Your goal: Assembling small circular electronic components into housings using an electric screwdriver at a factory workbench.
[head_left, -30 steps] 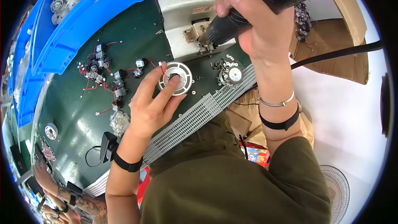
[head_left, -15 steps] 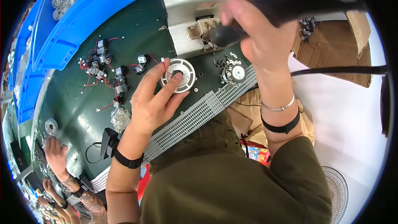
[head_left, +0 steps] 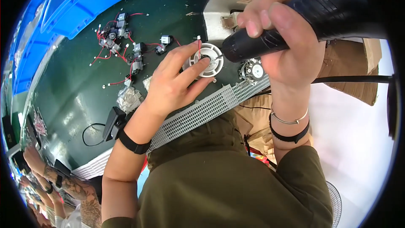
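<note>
With fingers and thumb on its near side, my left hand [head_left: 173, 80] is closed on a white round spoked plastic housing [head_left: 217, 68] on the green table. A short red wire with a white plug [head_left: 198, 38] rises beside my fingertips. Black and thick, an electric screwdriver [head_left: 329, 12] is gripped in my right hand [head_left: 295, 46]. Its thin bit points left at the middle of the housing; whether it touches is too small to tell. Just right of the housing, partly behind the screwdriver and my right hand, sits a round metal tin [head_left: 255, 71] with small pieces around it.
Small motors with red wires [head_left: 135, 55] lie in a cluster to the left. Blue bins [head_left: 84, 4] line the far left, and a pale metal machine [head_left: 217, 17] stands behind. A perforated strip [head_left: 198, 109] edges the table. Another person's tattooed arm [head_left: 71, 183] is at lower left.
My right hand has brought the screwdriver down from beside the metal machine to the housing. My left hand keeps its hold. The whole view has shifted, so the table things appear farther right.
</note>
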A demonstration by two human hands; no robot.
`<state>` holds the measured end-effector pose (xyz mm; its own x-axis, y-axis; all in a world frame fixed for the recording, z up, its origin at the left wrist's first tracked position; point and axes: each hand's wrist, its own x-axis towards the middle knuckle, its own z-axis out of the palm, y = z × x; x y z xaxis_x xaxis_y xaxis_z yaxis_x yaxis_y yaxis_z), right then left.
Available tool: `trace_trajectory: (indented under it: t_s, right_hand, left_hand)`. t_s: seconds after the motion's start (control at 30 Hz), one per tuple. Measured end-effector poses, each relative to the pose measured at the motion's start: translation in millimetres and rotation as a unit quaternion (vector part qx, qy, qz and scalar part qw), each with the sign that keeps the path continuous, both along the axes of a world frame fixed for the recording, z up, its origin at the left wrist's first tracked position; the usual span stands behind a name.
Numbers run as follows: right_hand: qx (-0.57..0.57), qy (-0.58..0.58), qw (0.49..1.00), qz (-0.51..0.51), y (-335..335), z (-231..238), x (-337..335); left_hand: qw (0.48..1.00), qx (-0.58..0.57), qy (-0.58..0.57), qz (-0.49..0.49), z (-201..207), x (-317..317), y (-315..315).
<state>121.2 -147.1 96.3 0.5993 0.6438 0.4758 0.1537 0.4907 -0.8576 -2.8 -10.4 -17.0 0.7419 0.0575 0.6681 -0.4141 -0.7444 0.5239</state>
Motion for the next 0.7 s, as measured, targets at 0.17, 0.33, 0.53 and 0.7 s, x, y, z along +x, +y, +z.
trace_trajectory:
  t_s: [0.17,0.33,0.53,0.7]
  right_hand:
    - [0.008,0.022,0.999,0.028,6.1,0.8,-4.0]
    - [0.005,0.015,1.000,0.004,5.7,-1.7,-7.6]
    - [-0.020,-0.026,0.999,0.020,2.2,-6.6,-2.1]
    - [-0.006,-0.073,0.997,0.018,8.8,-2.8,-15.5]
  left_hand:
    - [1.000,0.010,-0.007,0.008,-1.5,-1.9,0.7]
    - [1.000,0.012,-0.008,0.008,-0.2,-2.1,0.5]
    - [1.000,0.009,-0.010,0.015,-1.2,-1.7,-3.1]
    - [1.000,-0.001,-0.007,0.013,-3.2,-1.1,-3.7]
